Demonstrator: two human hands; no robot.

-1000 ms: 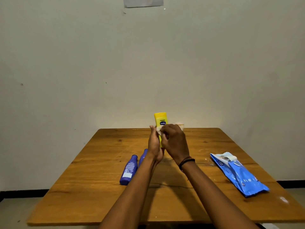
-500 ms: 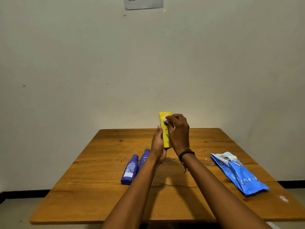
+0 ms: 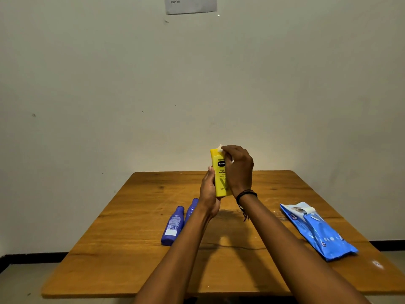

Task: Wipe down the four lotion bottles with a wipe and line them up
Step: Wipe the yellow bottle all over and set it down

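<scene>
My left hand (image 3: 209,194) holds a yellow lotion bottle (image 3: 219,174) upright above the middle of the wooden table (image 3: 131,249), gripping its lower part. My right hand (image 3: 238,170) pinches a small white wipe (image 3: 220,148) against the bottle's top right corner and covers part of its right side. Two blue lotion bottles lie side by side on the table to the left: one (image 3: 173,226) in full view, the other (image 3: 191,210) partly hidden behind my left forearm. A fourth bottle is not visible.
A blue pack of wipes (image 3: 317,231) with its flap peeled back lies on the right side of the table. A bare wall stands right behind the table, with a paper notice (image 3: 190,4) taped high up.
The bottle has risen and turned so its label faces me. My right hand with the wipe slid up from the middle of the bottle to its top.
</scene>
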